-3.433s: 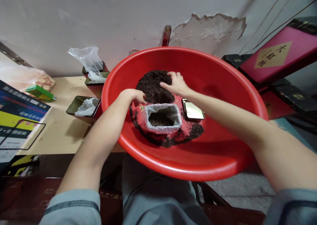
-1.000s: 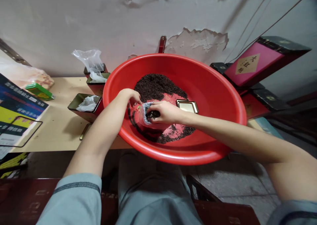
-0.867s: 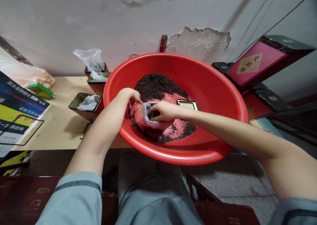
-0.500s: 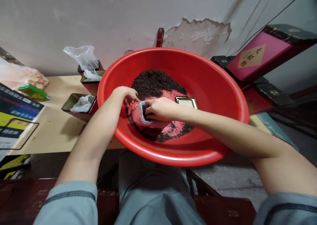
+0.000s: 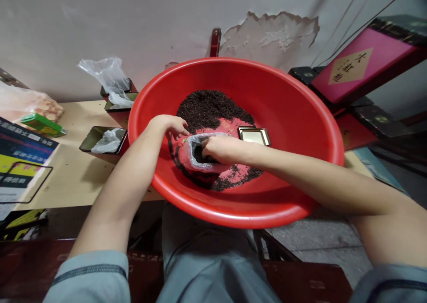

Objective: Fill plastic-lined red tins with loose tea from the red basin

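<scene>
Inside a large red plastic basin [image 5: 300,112] stands an open tin [image 5: 191,163] lined with a clear plastic bag [image 5: 192,139]; dark material shows in its mouth. My right hand [image 5: 218,148] is at the tin's right side, its fingers curled down inside the lined mouth. What its fingertips hold, if anything, is hidden. At the tin's far left corner, my left hand [image 5: 174,126] has its fingers loosely bent and apart, close to the bag's edge. Dark loose tea leaves [image 5: 210,107] are heaped behind the tin. A gold-coloured tin lid [image 5: 253,135] lies to the right.
Several open tins [image 5: 103,141] with plastic liners stand left of the basin on a pale tabletop [image 5: 71,174]. A green box [image 5: 43,124] and a printed sheet [image 5: 23,161] lie farther left. Pink tins with dark lids [image 5: 363,67] are stacked at the right, beside the wall.
My right hand has lifted slightly and shifted right within the tin's mouth, exposing more of the dark inside. My left hand stays at the tin's corner. The camera view has shifted a little.
</scene>
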`<state>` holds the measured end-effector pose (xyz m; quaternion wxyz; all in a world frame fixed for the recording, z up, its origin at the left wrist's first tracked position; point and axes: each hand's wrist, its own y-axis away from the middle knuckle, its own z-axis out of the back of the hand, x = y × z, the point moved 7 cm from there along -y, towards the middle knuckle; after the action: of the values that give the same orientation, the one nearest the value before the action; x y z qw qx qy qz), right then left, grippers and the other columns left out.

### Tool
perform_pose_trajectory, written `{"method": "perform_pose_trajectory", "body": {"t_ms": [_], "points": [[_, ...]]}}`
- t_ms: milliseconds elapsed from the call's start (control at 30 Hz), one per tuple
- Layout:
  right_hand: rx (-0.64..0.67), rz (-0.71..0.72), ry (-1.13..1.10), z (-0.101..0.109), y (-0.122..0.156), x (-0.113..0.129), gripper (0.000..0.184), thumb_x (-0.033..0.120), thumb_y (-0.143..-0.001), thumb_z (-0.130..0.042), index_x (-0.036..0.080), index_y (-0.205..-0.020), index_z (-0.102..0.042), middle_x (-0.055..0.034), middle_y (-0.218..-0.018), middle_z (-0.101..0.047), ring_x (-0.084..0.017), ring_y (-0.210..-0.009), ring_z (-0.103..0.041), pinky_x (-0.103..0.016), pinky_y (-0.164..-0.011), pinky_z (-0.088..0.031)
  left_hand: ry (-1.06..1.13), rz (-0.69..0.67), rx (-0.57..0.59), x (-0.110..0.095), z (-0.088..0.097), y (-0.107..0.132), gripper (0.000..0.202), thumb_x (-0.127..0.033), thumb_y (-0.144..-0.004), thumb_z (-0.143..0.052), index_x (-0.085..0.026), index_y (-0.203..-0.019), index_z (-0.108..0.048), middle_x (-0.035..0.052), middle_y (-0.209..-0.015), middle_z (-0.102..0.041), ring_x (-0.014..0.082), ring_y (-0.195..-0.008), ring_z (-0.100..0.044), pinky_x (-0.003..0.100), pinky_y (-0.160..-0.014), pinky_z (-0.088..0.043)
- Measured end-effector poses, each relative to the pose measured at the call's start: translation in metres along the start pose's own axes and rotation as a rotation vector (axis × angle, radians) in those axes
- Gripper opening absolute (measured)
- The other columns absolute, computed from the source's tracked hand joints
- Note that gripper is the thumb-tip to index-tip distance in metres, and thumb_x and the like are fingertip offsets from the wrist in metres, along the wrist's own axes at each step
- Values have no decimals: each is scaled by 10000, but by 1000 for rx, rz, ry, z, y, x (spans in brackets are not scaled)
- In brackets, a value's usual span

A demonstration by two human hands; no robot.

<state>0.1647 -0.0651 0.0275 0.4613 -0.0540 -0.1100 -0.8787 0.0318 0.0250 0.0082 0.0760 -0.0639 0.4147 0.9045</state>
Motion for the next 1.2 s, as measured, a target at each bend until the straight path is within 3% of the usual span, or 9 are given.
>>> {"method": "perform_pose_trajectory", "body": {"t_ms": [267,433,633,700,833,900,1000,1100,1200], "points": [[157,-8,78,4,-7,14,267,207,-1034,-620,250,-1046,-884,-90,-1027,-846,-240,-876,-738,-321,-663,-402,15,-1,-4,-2,-2,0,858,-449,-1019,-619,-174,-1770,-309,207,-1499,-709,280,-1173,-782,255,-876,-641],[37,-212,201,14,-10,3,303,286,-1061,-590,165,-1061,-868,-179,-962,-827,-274,-847,-759,-331,-699,-440,24,-28,18,-2,-3,-2,782,-406,-1055,-561,-130,-1750,-331,227,-1550,-666,281,-1192,-773,269,-853,-651],[-8,-3,-26,36,4,12,408,494,-1054,-623,195,-895,-851,-92,-806,-785,-202,-729,-668,-308,-678,-406,32,-35,-9,-3,-1,-3,816,-433,-1031,-592,-142,-1751,-344,216,-1498,-705,301,-1203,-767,294,-871,-655],[-76,20,-189,49,7,-2,383,461,-1075,-588,195,-991,-850,-68,-874,-796,-175,-751,-653,-297,-731,-451,29,-39,-14,-4,0,0,757,-421,-1029,-591,-135,-1710,-428,215,-1482,-715,307,-1201,-766,307,-870,-657],[-521,-265,-221,68,2,-83,519,479,-1119,-484,179,-1504,-661,-143,-1270,-748,-250,-1072,-698,-399,-969,-551,-10,39,-48,0,6,12,661,-348,-1042,-595,-154,-1668,-513,190,-1485,-727,302,-1208,-769,310,-893,-645],[-564,-347,-128,50,-14,-118,752,536,-1052,-612,172,-1690,-446,-208,-1528,-594,-348,-1328,-630,-510,-1111,-540,-17,82,-63,5,8,16,651,-325,-1047,-604,-154,-1669,-520,184,-1488,-731,299,-1209,-770,290,-874,-639],[-359,-420,-36,-9,-52,-147,1163,595,-877,-834,207,-1788,-225,-255,-1811,-209,-503,-1603,-366,-695,-1242,-422,-14,114,-60,11,9,15,638,-344,-1063,-600,-140,-1663,-528,192,-1477,-739,293,-1206,-771,256,-819,-628],[-195,-423,0,-63,-89,-146,1273,614,-850,-863,245,-1811,-113,-250,-1861,68,-552,-1694,-87,-846,-1239,-268,-32,130,-62,16,10,10,638,-385,-1066,-610,-140,-1651,-545,200,-1423,-767,285,-1160,-786,252,-820,-621],[-229,-379,62,-86,-119,-138,1176,677,-901,-786,261,-1807,-161,-230,-1859,125,-551,-1700,41,-889,-1229,-156,-44,109,-75,14,13,9,647,-350,-1040,-647,-128,-1641,-562,201,-1386,-782,282,-1105,-795,279,-868,-621]]}}
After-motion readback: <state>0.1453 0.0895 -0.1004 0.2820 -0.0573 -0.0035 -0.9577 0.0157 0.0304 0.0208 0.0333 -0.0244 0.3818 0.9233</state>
